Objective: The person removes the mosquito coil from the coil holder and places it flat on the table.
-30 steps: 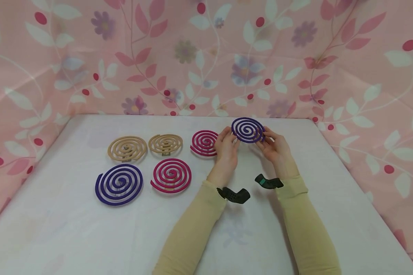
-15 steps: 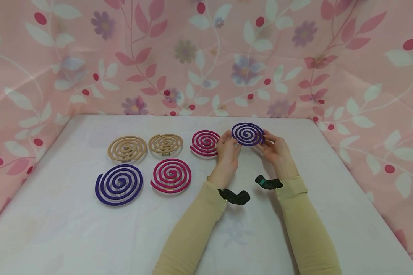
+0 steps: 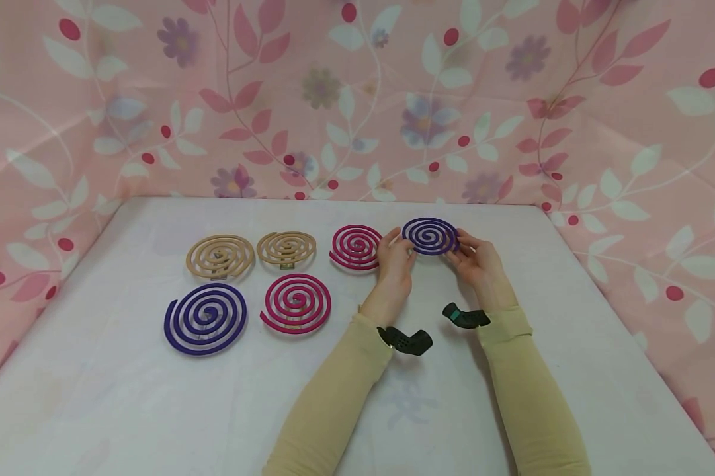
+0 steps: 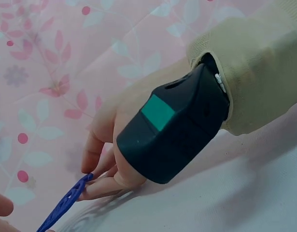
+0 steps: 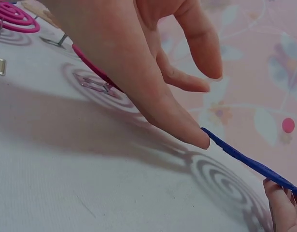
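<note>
On white table (image 3: 125, 396) before pink floral cloth (image 3: 357, 99), both hands' fingers (image 3: 406, 243) pinching purple coil (image 3: 430, 236).

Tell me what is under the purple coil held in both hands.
Under the purple coil, pinched at its rim by the left hand and right hand, the right wrist view shows only white tablecloth bearing its spiral shadow. The hands hide the cloth nearest them.
</note>
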Motion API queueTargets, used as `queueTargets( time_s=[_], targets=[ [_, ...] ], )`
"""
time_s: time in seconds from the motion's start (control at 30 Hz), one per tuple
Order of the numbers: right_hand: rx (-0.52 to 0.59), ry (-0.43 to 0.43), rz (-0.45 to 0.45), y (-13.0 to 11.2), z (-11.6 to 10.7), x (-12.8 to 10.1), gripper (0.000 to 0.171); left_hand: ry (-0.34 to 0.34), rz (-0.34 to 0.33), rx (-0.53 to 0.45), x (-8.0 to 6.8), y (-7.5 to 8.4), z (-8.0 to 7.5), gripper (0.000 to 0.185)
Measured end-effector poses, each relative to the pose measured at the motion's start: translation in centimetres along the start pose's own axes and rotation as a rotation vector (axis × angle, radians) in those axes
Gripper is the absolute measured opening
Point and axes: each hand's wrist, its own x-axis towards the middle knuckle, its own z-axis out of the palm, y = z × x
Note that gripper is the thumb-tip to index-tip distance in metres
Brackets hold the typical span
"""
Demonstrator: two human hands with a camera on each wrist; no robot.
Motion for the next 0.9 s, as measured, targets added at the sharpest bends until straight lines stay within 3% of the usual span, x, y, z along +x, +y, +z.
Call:
queueTargets(
  time_s=[0.2,0.33,0.53,0.73,0.9],
  targets=[
    [-0.156,-0.028,-0.058,0.2,-0.1,0.1,0.057,0.016,-0.013,0.043,-0.2,0.1,-0.1,0.051],
    [-0.265,0.014,-0.15,0.5,0.2,-0.1,0.054,0.017,-0.014,0.074,-0.1,0.0,-0.3,0.052],
    [-0.315,0.065,-0.255,0.8,0.8,-0.4,0.018,0.009,-0.006,0.118,0.3,-0.2,-0.5,0.057],
    [-0.467,0.061,-0.311,1.0,1.0,-0.5,0.021,-0.027,0.036,0.17,0.5,-0.5,-0.6,0.061],
    [-0.654,0.09,-0.356,1.3,1.1,-0.4,0.046,-0.056,0.036,0.168,0.4,-0.4,-0.5,0.063]
  ],
)
